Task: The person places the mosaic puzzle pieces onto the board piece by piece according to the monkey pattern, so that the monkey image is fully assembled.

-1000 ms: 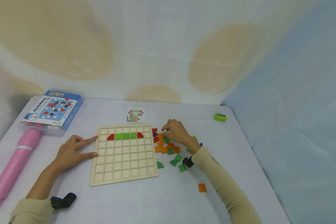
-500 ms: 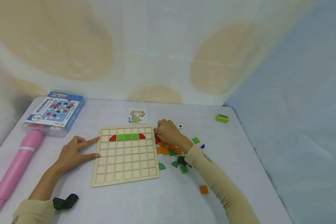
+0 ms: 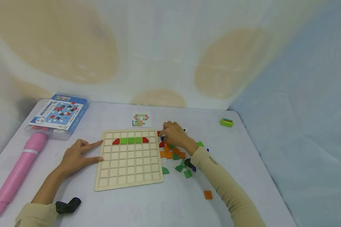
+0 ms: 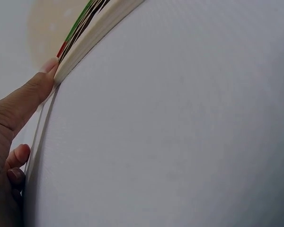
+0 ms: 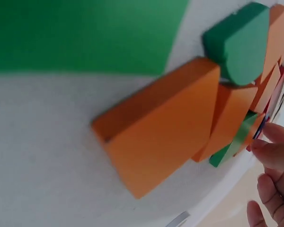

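A wooden grid board (image 3: 127,178) lies on the table; one of its upper rows holds green square tiles (image 3: 131,140) between two red quarter-round pieces (image 3: 116,141). My left hand (image 3: 74,156) touches the board's left edge with its straight thumb and index finger. Past the right edge, my right hand (image 3: 176,135) reaches into a loose heap. Its thumb and index fingertips pinch a small blue piece (image 3: 163,138), mostly hidden by them. Orange tiles (image 3: 170,155) and a red piece (image 3: 161,144) lie right beside those fingers. In the right wrist view, an orange tile (image 5: 163,137) is close to the camera.
A patterned card (image 3: 141,119) lies behind the board. At left are a boxed model set (image 3: 59,115) and a pink tube (image 3: 17,176). A lime-green block (image 3: 226,122) sits at back right, a lone orange tile (image 3: 208,194) at front right. Green pieces (image 3: 188,174) lie near my right forearm.
My right hand has moved left and down through the heap toward the board's right edge, its fingertips closing at the blue piece. The left hand keeps its place on the board.
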`<state>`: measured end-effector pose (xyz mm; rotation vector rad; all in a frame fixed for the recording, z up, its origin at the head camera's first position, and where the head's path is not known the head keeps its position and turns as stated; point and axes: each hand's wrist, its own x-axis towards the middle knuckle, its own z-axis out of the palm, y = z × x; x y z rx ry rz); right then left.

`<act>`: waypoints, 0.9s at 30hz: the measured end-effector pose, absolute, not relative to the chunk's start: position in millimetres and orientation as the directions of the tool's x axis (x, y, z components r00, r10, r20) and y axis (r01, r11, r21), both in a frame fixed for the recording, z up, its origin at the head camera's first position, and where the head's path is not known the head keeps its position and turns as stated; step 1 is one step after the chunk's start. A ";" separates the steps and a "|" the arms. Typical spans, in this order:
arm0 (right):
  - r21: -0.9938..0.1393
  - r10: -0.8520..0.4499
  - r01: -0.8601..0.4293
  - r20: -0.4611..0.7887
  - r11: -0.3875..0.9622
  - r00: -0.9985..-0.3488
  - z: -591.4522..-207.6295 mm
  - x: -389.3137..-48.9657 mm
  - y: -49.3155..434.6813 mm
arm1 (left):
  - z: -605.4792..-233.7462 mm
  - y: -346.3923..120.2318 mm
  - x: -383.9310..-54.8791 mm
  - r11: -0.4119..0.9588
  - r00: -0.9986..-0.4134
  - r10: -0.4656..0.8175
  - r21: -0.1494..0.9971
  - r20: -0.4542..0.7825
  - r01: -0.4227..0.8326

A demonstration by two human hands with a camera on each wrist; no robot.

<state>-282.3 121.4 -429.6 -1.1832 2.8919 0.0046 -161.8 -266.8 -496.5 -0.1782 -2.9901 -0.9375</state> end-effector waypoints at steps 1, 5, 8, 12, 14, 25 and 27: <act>-0.023 -0.690 -0.689 -0.011 0.724 -0.724 -429.8 -282.6 122.5 | -497.1 -266.7 -161.6 0.815 -0.993 0.107 0.569 0.038 0.110; -0.094 -0.642 -0.638 -0.009 0.764 -0.767 -431.4 -281.6 126.0 | -499.5 -267.3 -161.4 0.816 -0.993 0.112 0.566 0.044 0.117; -0.122 -0.629 -0.623 -0.014 0.773 -0.777 -433.0 -279.7 127.1 | -499.4 -267.7 -161.4 0.817 -0.993 0.112 0.565 0.047 0.119; -0.135 -0.630 -0.624 -0.001 0.769 -0.776 -434.1 -276.4 127.6 | -498.5 -267.7 -161.5 0.815 -0.993 0.112 0.567 0.046 0.119; -0.141 -0.630 -0.625 0.010 0.768 -0.776 -435.0 -275.5 127.8 | -499.4 -267.7 -162.0 0.816 -0.992 0.113 0.566 0.049 0.121; -0.134 -0.626 -0.622 0.015 0.771 -0.780 -436.5 -275.0 126.4 | -499.2 -268.1 -161.9 0.816 -0.993 0.107 0.565 0.059 0.122; -0.154 -0.610 -0.605 0.021 0.781 -0.792 -435.3 -274.3 127.5 | -500.3 -267.1 -163.5 0.814 -0.992 0.113 0.566 0.064 0.129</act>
